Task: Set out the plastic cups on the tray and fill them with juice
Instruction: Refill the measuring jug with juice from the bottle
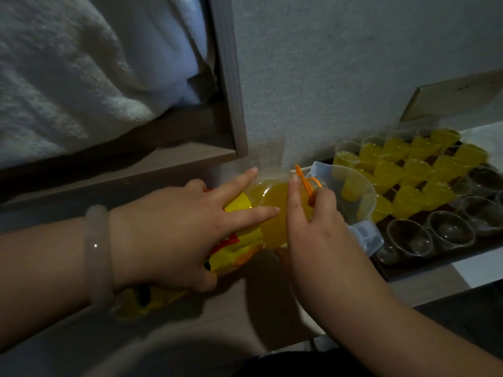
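Note:
A big juice bottle (272,210) with a yellow label lies tipped on its side, its neck pointing into a clear measuring jug (353,191). My left hand (174,229) grips the bottle's body over the label, two fingers stretched along it. My right hand (315,224) holds the bottle near its neck, thumb by the orange cap ring (307,183). Right of the jug stands a dark tray (413,263) of clear plastic cups. Several cups at the back hold yellow juice (408,170). Several cups along the front row are empty (450,229).
A grey wall runs behind the tray and bottle. To the left, a wooden shelf unit (228,77) holds white bedding (68,77). The wooden tabletop (217,317) lies under my arms, its front edge at lower right. A pale bangle (98,257) circles my left wrist.

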`<action>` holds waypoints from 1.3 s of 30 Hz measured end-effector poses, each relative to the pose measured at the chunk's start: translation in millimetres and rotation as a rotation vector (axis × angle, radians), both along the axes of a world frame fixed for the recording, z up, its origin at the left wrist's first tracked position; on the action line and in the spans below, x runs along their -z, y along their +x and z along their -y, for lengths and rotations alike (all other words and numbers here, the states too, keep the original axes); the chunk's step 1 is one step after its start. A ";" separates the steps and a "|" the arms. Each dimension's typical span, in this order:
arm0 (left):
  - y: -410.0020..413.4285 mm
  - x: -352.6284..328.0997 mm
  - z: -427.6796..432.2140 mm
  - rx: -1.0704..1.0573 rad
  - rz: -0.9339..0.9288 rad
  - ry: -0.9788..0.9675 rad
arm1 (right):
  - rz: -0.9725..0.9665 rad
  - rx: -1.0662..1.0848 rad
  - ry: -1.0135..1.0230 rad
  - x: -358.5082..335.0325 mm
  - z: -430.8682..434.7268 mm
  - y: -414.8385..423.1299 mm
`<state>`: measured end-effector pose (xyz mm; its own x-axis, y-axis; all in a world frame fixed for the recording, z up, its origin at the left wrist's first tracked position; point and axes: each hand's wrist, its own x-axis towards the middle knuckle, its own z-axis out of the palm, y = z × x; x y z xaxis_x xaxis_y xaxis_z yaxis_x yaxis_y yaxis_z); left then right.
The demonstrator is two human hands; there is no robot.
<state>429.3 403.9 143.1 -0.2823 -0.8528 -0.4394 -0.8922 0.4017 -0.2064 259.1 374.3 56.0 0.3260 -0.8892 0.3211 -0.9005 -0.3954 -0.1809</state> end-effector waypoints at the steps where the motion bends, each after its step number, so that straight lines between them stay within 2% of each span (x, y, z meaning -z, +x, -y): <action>1: 0.2 0.2 -0.1 0.000 0.001 -0.001 | -0.001 0.003 -0.004 -0.7 0.0 1.0; 5: 1.1 -0.5 0.0 0.005 -0.001 0.002 | -0.008 -0.002 -0.042 -1.1 0.3 2.4; 39: 1.0 -6.4 8.4 0.044 0.093 0.023 | -0.109 0.070 0.038 -0.1 -1.7 1.6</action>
<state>430.4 395.4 149.5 -0.2759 -0.8297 -0.4853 -0.8510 0.4455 -0.2779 260.8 376.0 56.1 0.2942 -0.9217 0.2527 -0.9407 -0.3260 -0.0937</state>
